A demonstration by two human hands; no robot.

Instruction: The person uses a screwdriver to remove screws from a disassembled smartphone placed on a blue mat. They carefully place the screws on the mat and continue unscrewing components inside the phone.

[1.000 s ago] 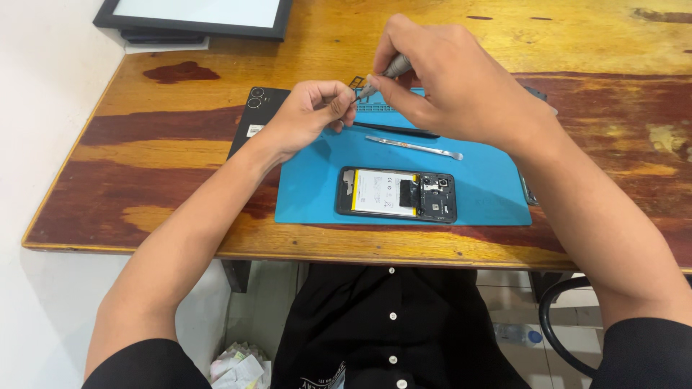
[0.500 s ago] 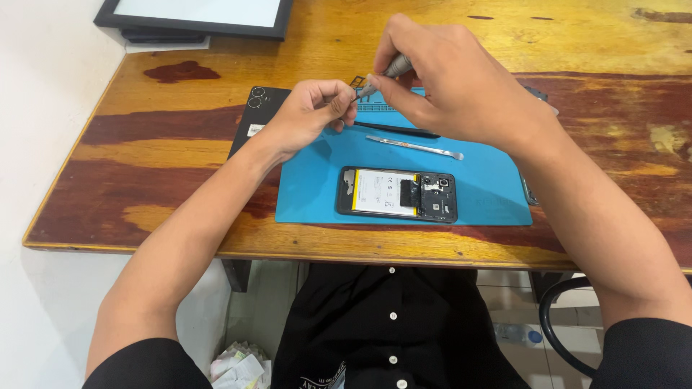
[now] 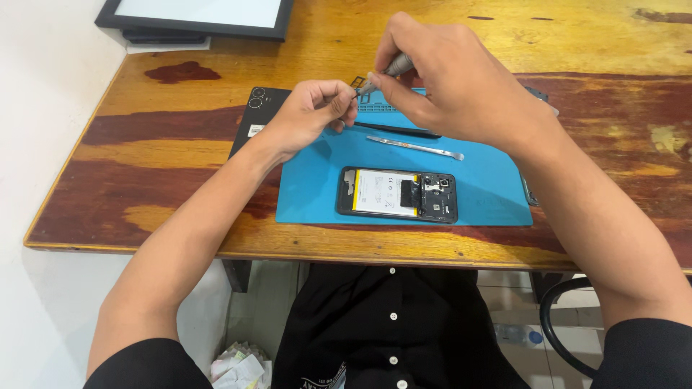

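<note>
An opened phone [image 3: 398, 194] lies face down on a blue work mat [image 3: 317, 180], its battery and circuit board exposed. Above the mat's far edge, my right hand [image 3: 454, 94] grips a grey screwdriver [image 3: 386, 73] whose tip points left. My left hand [image 3: 310, 115] is pinched at that tip; whatever it pinches is too small to see. The phone's black back cover [image 3: 254, 119] lies on the wood, partly under my left hand.
Thin metal tweezers [image 3: 414, 148] and a black flat pry tool [image 3: 396, 130] lie on the mat behind the phone. A dark-framed panel [image 3: 198, 14] rests at the table's far left. The wooden table's near edge [image 3: 360, 252] runs just past the mat.
</note>
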